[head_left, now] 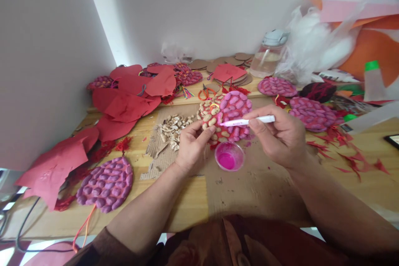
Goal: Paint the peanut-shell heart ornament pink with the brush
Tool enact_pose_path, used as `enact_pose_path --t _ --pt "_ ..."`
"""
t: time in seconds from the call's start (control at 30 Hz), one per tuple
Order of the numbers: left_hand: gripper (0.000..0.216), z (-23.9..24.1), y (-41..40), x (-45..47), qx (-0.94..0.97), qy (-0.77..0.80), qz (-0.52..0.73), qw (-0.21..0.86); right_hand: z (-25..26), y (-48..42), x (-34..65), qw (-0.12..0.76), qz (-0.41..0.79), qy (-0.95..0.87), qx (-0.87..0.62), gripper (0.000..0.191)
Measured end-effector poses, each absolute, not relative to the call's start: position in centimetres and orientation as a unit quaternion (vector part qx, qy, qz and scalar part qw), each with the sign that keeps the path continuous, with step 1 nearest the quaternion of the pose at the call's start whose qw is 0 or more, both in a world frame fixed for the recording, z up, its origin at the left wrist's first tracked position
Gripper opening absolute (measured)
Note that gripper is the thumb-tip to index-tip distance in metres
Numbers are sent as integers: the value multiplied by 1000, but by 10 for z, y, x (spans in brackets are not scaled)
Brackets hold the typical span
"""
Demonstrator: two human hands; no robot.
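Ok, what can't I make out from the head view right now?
All in the head view:
Lettering on the white pen: too small to read.
Lower left of the peanut-covered piece: hidden by the left hand.
Back of that piece: turned away from the camera.
Dark-edged object: cut off by the picture's right edge.

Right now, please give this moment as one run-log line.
left hand: holds peanut disc; right hand: holds pen, tip at disc; disc: partly pink, partly tan; cup: pink liquid; shells: left of disc
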State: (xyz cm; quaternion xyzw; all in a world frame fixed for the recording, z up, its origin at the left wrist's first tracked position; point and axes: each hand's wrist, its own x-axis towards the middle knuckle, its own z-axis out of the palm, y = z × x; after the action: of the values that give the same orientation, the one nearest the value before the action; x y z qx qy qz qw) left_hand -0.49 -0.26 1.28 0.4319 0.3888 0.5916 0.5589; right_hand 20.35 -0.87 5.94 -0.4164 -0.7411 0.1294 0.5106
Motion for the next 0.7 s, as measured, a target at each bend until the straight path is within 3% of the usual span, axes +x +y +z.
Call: enact_pose_path --t 0.17,0.7 --pt "25 14 -3 -5 442 390 587 554 60 -8 203 535 101 -735 -405 13" --pt "33 13 -1 -6 406 405 580 579 67 -12 193 480 -19 -821 -308 18"
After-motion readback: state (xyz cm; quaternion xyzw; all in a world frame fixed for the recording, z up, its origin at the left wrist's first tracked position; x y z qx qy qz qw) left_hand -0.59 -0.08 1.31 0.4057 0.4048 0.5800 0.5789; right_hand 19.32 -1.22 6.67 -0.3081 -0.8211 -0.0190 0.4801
